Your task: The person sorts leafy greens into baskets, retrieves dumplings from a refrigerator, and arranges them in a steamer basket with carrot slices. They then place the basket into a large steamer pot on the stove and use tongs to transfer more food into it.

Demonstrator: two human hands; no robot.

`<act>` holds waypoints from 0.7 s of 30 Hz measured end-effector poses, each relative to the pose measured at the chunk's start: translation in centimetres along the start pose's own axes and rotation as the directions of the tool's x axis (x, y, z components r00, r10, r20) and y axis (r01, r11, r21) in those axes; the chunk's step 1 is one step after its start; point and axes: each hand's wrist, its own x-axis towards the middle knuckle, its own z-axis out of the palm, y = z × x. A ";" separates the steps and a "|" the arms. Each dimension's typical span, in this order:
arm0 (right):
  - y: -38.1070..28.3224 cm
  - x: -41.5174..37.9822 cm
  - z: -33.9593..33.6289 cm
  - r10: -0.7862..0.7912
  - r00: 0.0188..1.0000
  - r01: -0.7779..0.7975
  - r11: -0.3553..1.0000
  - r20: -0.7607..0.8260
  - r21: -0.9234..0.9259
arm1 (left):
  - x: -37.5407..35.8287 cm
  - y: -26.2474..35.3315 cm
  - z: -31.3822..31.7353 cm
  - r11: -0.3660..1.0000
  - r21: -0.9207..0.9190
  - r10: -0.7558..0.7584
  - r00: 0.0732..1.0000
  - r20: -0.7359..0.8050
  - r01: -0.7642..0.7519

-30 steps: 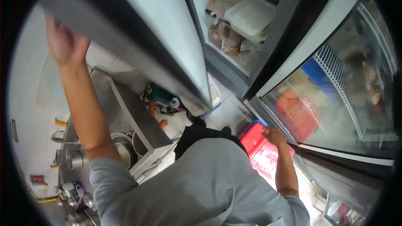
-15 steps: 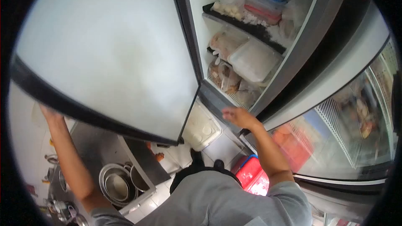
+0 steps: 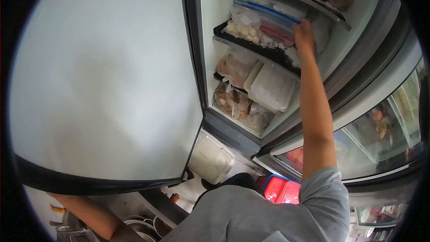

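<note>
My right hand (image 3: 304, 38) reaches into the open freezer, its fingers closed on the right end of a clear plastic container with a blue lid (image 3: 268, 10). Left of and below that container lie a bag of pale round balls (image 3: 244, 27) and a container with a red band (image 3: 277, 35), on a dark shelf (image 3: 264, 48) with loose ice. My left hand (image 3: 57, 196) is at the lower edge of the white freezer door (image 3: 107, 80); the door hides its fingers.
Tubs (image 3: 272, 87) and bagged food (image 3: 233, 101) fill the lower shelves. A lidded white box (image 3: 211, 159) and a red container (image 3: 282, 190) are on the floor. A second glass-doored fridge (image 3: 380, 130) stands at right. Metal pots (image 3: 142, 228) sit at lower left.
My right hand has moved up from beside the freezer's bottom edge to the blue-lidded container. The door and my left hand now appear lower in view, and more of the upper shelves shows.
</note>
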 end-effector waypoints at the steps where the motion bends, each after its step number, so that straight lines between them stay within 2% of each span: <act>1: -0.7 1.0 0.2 0.034 0.997 -0.041 0.995 -0.076 -0.089 | 0.1 -0.2 -0.6 0.999 0.035 0.025 1.000 -0.011 -0.024; 2: 0.2 2.7 0.4 0.029 0.996 -0.036 0.995 -0.080 -0.095 | 0.4 0.0 -1.5 0.996 0.071 0.055 0.998 -0.020 -0.053; 3: 1.1 4.3 0.4 -0.068 0.994 0.036 0.943 -0.087 -0.332 | 0.5 0.1 -2.4 0.988 0.122 0.095 0.995 -0.028 -0.091; 4: 2.4 6.0 0.5 -0.163 0.984 0.099 0.831 -0.070 -0.547 | 0.1 0.5 -3.0 0.971 0.186 0.157 0.988 -0.013 -0.152; 6: 4.6 8.7 0.7 -0.161 0.987 0.115 0.796 -0.025 -0.594 | -2.0 1.3 -3.0 0.901 0.277 0.322 0.942 0.091 -0.335; 7: 5.2 9.6 0.8 -0.148 0.989 0.125 0.758 0.017 -0.640 | -4.0 2.0 -1.6 0.792 0.119 0.557 0.788 0.262 -0.599; 8: 5.8 10.1 1.0 -0.150 0.988 0.129 0.758 0.021 -0.639 | -6.6 2.8 0.2 0.613 -0.080 0.748 0.546 0.377 -0.786; 9: 6.2 10.4 1.1 -0.100 0.995 0.094 0.764 0.026 -0.638 | -7.7 2.9 0.2 0.614 -0.076 0.747 0.548 0.376 -0.786; 10: 6.4 10.6 1.3 -0.049 0.998 0.057 0.769 0.031 -0.637 | -8.8 2.9 -0.5 0.686 -0.279 0.706 0.523 0.477 -0.672; 12: 5.2 10.3 1.2 -0.014 1.000 0.023 0.739 0.018 -0.673 | -11.0 3.1 -1.2 0.760 -0.576 0.649 0.395 0.650 -0.300; 13: 4.6 10.1 1.0 0.018 1.000 -0.012 0.707 0.002 -0.707 | -12.1 2.6 -0.4 0.763 -0.572 0.646 0.397 0.652 -0.302; 14: 4.2 9.8 0.7 0.019 1.000 -0.010 0.712 0.004 -0.702 | -13.2 1.3 1.0 0.801 -0.571 0.591 0.387 0.708 -0.179; 15: 3.8 9.7 0.3 0.000 1.000 0.019 0.772 0.031 -0.636 | -14.3 -0.6 2.8 0.827 -0.559 0.539 0.364 0.759 -0.058; 17: 4.4 10.8 0.2 -0.027 0.998 0.052 0.830 0.053 -0.556 | -16.2 -4.5 6.9 0.845 -0.503 0.442 0.292 0.848 0.182; 18: 5.1 11.6 0.3 -0.110 0.994 0.099 0.821 0.013 -0.562 | -16.9 -5.6 8.9 0.836 -0.460 0.398 0.246 0.884 0.299; 19: 5.7 12.3 0.3 -0.191 0.981 0.143 0.807 -0.025 -0.573 | -17.5 -6.1 10.7 0.872 -0.414 0.343 0.278 0.897 0.259; 21: 5.9 12.6 0.9 -0.229 0.970 0.142 0.810 -0.085 -0.569 | -18.1 -6.9 14.0 0.905 -0.365 0.291 0.311 0.905 0.217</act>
